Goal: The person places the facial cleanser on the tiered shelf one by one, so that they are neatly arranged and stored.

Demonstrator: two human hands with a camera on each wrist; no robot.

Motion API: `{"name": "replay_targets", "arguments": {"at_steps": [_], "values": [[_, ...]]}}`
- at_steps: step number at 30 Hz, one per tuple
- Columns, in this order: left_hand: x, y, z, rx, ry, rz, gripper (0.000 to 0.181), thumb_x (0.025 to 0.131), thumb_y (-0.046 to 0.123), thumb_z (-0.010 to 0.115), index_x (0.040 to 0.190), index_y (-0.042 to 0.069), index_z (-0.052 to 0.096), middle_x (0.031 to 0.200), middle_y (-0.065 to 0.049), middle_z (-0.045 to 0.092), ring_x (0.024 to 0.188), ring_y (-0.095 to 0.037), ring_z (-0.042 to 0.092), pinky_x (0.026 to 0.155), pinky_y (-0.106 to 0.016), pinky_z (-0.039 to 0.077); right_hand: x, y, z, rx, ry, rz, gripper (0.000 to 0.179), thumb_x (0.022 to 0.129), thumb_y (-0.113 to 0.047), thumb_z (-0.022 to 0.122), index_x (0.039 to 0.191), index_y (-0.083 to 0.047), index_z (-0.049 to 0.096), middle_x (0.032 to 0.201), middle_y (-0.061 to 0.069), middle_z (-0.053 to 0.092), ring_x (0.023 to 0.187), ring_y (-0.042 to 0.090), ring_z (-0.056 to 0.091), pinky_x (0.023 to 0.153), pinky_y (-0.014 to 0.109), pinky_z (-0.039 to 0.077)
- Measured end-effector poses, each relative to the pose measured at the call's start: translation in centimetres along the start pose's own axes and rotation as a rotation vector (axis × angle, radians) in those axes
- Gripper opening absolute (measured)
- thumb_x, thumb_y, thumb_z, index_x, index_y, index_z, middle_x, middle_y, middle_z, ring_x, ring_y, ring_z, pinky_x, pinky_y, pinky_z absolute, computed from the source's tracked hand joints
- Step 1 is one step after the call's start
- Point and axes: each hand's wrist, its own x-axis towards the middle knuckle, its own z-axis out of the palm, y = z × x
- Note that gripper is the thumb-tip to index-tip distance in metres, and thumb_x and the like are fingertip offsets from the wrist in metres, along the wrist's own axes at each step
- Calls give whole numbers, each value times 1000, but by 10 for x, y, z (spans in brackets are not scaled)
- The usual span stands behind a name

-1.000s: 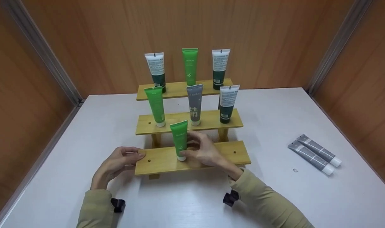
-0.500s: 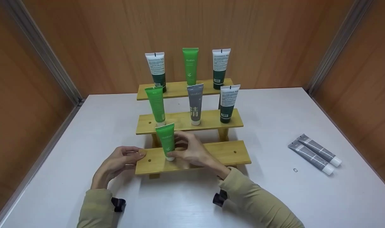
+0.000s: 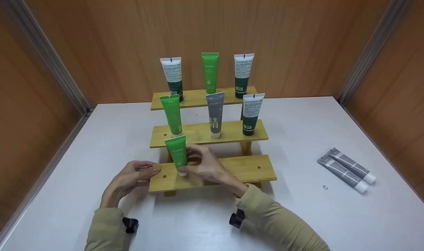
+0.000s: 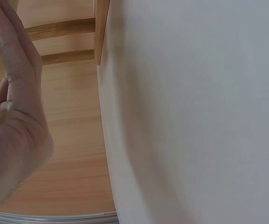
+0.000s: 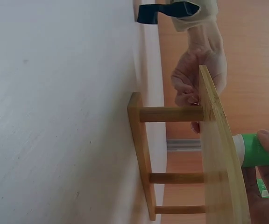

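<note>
My right hand (image 3: 205,165) pinches a small green squeeze tube (image 3: 177,151) near its white cap. The tube stands cap down, leaning slightly, towards the left of the lowest step of a three-tier wooden display stand (image 3: 248,168). In the right wrist view the white cap (image 5: 238,148) meets the board or sits very close to it. My left hand (image 3: 130,177) holds the left end of that same step, thumb on top. Seen from the left wrist, the left hand (image 4: 20,98) is at the frame's edge, and its grip is partly cut off.
On the middle step stand a green tube (image 3: 171,115), a grey tube (image 3: 215,115) and a white-and-dark-green tube (image 3: 252,115). Three more tubes line the top step. Two grey tubes (image 3: 347,170) lie on the white table at right, near a small ring (image 3: 325,187). Wooden walls surround the table.
My right hand has slid the green tube leftwards along the lowest step, from near its middle towards its left hole. The left hand stays at the step's end.
</note>
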Motion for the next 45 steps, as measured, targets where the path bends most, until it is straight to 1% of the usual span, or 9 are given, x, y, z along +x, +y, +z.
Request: {"name": "replay_targets", "arguments": {"at_steps": [11, 16, 20, 25, 31, 33, 36, 39, 45], "values": [[0, 0, 1, -22, 20, -21, 53, 93, 28, 73, 131, -6, 57, 104, 2, 73, 93, -11, 71, 84, -29, 60, -1, 0, 0, 24, -8, 10, 54, 83, 0, 78, 133, 2, 58, 129, 21, 65, 115, 35, 65, 102, 34, 54], [0, -1, 1, -21, 11, -16, 53, 94, 27, 72, 132, -7, 56, 104, 2, 74, 92, -11, 71, 83, -29, 60, -6, 0, -5, 76, -17, -15, 55, 84, 0, 77, 135, 2, 56, 131, 22, 63, 118, 36, 64, 107, 44, 52], [1, 0, 1, -16, 27, -23, 55, 93, 27, 72, 132, -7, 55, 105, 1, 73, 93, -12, 71, 84, -30, 60, -20, -1, -22, 84, -28, -50, 55, 85, 2, 76, 135, 3, 54, 134, 22, 60, 124, 41, 59, 110, 52, 48], [1, 0, 1, -20, 34, -24, 52, 93, 26, 73, 130, -7, 57, 104, 2, 73, 94, -13, 71, 85, -31, 60, -50, 0, -62, -18, -44, -90, 50, 87, -3, 75, 133, 5, 56, 135, 23, 60, 126, 36, 59, 110, 48, 48], [1, 0, 1, -7, 36, -23, 55, 93, 29, 73, 131, -7, 56, 107, 0, 73, 96, -13, 71, 87, -32, 60, -94, 14, -128, -189, -11, -196, 44, 87, 3, 74, 129, 4, 59, 129, 21, 63, 120, 9, 62, 104, 33, 53], [0, 0, 1, -9, 35, -22, 56, 93, 29, 73, 131, -7, 56, 107, 0, 73, 97, -13, 71, 87, -31, 60, -109, 19, -152, -240, 18, -208, 44, 86, 5, 74, 128, 3, 60, 128, 16, 65, 120, 3, 61, 103, 27, 53], [0, 0, 1, -17, 32, -18, 55, 93, 27, 73, 131, -7, 55, 106, 0, 73, 96, -13, 71, 86, -31, 60, -133, 28, -187, -312, 61, -187, 46, 84, 8, 75, 127, 3, 62, 129, 1, 67, 122, -2, 59, 103, 19, 51], [0, -1, 1, -24, 28, -14, 53, 93, 26, 73, 130, -7, 56, 104, 1, 73, 95, -12, 71, 85, -31, 61, -157, 36, -219, -371, 106, -119, 46, 83, 11, 74, 127, 3, 63, 129, -14, 66, 122, -7, 58, 103, 11, 47], [0, -1, 1, -36, 12, -6, 50, 93, 25, 73, 129, -6, 57, 102, 3, 73, 95, -11, 71, 85, -31, 60, -202, 55, -268, -439, 130, -3, 44, 85, 10, 72, 128, 4, 61, 130, -19, 65, 121, -14, 55, 101, 2, 40]]}}
